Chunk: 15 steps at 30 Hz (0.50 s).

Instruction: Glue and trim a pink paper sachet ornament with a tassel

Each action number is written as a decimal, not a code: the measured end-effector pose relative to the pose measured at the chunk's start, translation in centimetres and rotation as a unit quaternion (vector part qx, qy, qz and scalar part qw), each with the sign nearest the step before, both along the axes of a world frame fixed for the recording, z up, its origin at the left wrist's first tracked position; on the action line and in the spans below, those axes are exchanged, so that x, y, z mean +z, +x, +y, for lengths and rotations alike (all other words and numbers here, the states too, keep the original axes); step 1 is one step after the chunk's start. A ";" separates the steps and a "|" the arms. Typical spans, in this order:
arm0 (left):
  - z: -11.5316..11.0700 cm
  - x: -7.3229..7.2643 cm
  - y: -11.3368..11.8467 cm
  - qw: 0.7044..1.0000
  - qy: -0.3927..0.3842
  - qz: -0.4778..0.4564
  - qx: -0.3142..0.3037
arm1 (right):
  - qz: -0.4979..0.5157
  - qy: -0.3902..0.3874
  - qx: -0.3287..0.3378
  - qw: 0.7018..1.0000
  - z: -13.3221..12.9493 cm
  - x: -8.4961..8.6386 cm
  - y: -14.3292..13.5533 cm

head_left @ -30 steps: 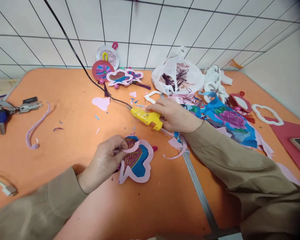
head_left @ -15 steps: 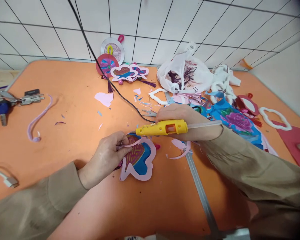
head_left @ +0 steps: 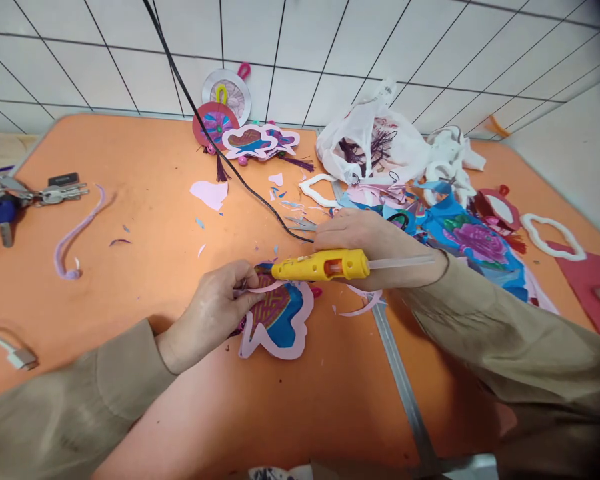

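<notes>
Between its thumb and fingers my left hand [head_left: 220, 303] pinches the left edge of a pink-bordered ornament [head_left: 305, 320] with a blue and patterned purple centre. A pink strip [head_left: 267, 288] is lifted away from the ornament's upper part. My right hand [head_left: 360, 237] is wrapped round a yellow glue gun [head_left: 305, 266], whose tip points left at the ornament's top, close to my left fingertips. Whether the tip touches is hard to tell. A clear glue stick [head_left: 403, 262] sticks out of the gun's back end.
Keys [head_left: 63, 193] and a purple fuzzy stem [head_left: 80, 230] lie left. Finished-looking ornaments [head_left: 250, 142] and a white plastic bag [head_left: 405, 150] stand by the tiled wall. Blue flowered fabric [head_left: 473, 240] lies right. A black cord [head_left: 225, 159] crosses the table.
The glue gun's back end has dropped and swung slightly left, with its tip still at the ornament's top. My left hand keeps its pinch.
</notes>
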<state>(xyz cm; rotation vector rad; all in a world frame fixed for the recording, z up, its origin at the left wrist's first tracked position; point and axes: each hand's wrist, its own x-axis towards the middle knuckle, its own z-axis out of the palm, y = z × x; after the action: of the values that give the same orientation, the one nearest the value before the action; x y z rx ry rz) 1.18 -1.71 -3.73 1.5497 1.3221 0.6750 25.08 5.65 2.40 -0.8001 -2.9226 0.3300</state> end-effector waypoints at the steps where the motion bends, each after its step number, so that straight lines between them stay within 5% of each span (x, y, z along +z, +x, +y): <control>1: 0.0 0.0 0.0 1.000 0.000 -0.002 0.001 | -0.004 -0.002 -0.001 1.000 0.0 0.0 0.0; 15: 0.0 0.6 0.3 1.000 0.006 -0.002 0.014 | -0.038 0.022 0.011 0.999 -0.4 0.3 -0.5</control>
<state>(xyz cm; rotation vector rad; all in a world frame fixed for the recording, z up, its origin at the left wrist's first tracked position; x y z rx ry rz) 1.45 -1.73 -3.09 1.5422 1.3421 0.7046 24.54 5.23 2.71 -0.7916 -2.9998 0.2424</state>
